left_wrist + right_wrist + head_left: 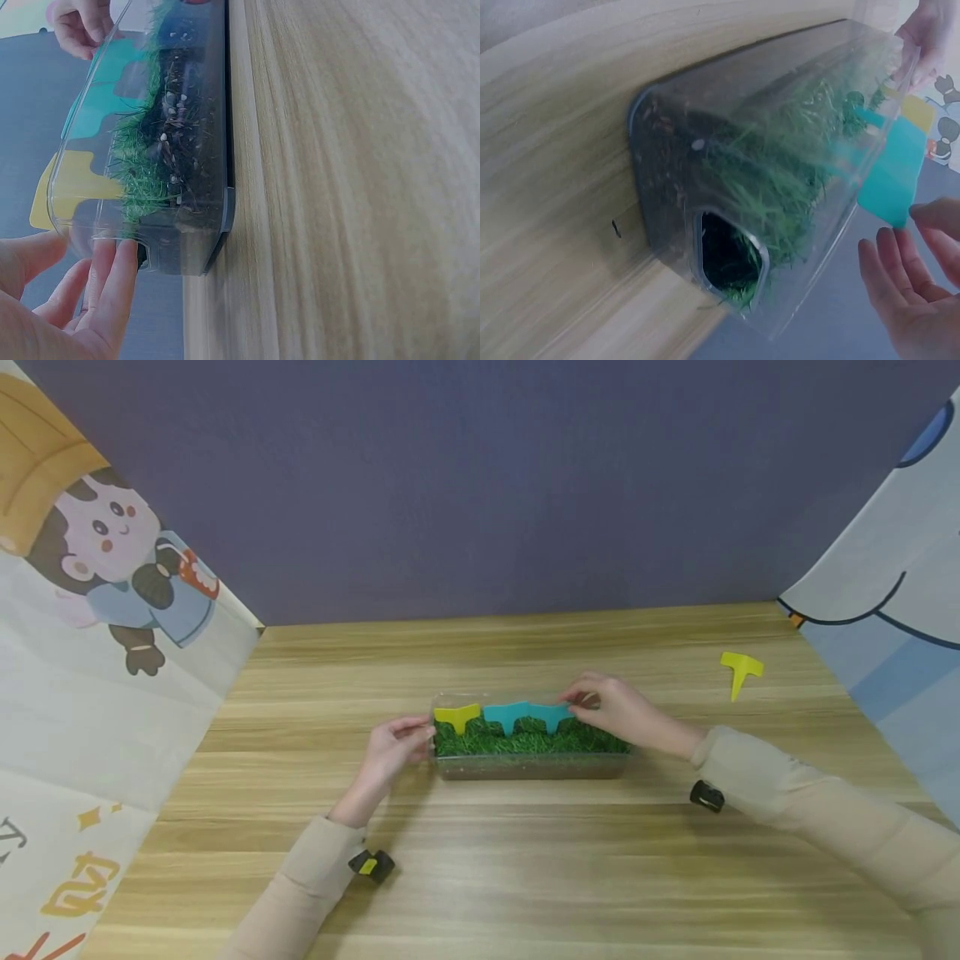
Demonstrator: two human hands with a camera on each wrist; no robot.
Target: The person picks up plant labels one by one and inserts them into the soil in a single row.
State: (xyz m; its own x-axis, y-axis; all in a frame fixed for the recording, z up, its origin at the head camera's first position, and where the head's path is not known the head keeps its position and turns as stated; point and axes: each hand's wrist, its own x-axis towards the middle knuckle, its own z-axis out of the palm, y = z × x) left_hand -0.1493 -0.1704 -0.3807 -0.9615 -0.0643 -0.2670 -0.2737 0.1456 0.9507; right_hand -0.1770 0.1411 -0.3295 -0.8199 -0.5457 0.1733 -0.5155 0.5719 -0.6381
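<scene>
A clear plastic planter box (532, 768) of green grass over dark soil stands on the table. Along its back side, a yellow T-shaped plant label (457, 717) and a blue plant label (507, 715) stand upright in the grass. Beside them is a second blue plant label (551, 716), its outer corner pinched by my right hand (607, 703). My left hand (390, 747) grips the box's left end, fingertips at the handle opening and thumb by the rim in the left wrist view. Another handle opening (731, 255) shows at the opposite end.
Another yellow plant label (740, 672) lies on the wooden table (525, 877) at the back right. A dark blue panel (480, 493) rises behind the table, with printed cartoon sheets (112, 577) at the sides. Small black devices (371, 865) hang at both wrists.
</scene>
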